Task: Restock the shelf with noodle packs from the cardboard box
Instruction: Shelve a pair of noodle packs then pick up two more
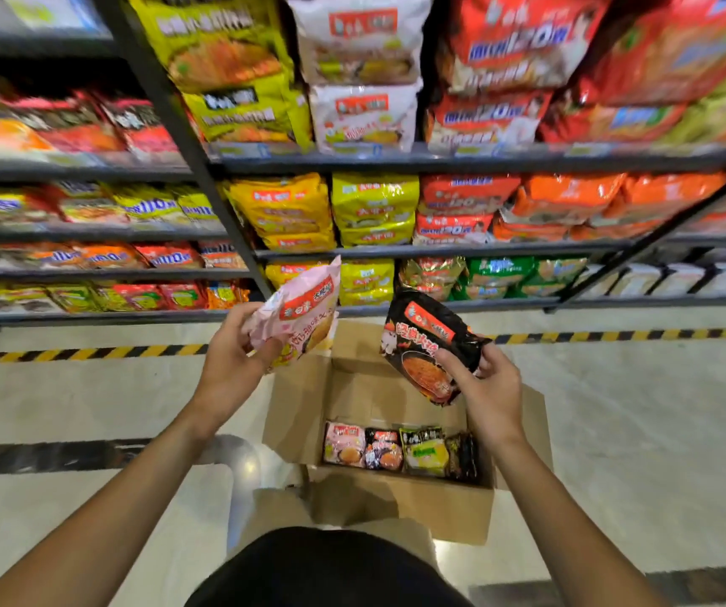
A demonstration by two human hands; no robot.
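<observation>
while aloft, apparently two noodle packs (297, 315)

place: shop | evidence: shelves (440, 159) stacked with noodle packs (374, 208), price tags

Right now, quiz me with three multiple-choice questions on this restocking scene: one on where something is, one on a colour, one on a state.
1. Where is the cardboard box?
A. on the floor before the shelves
B. on the top shelf
C. on a cart

2. What colour is the pack in the left hand?
A. green
B. pink
C. blue

3. What is the right hand doing?
A. hanging empty
B. pressing a box flap
C. gripping a black pack

Answers: 1 A, the box sits open on the floor; 2 B, the pink pack is raised; 3 C, fingers curl round it.
</observation>
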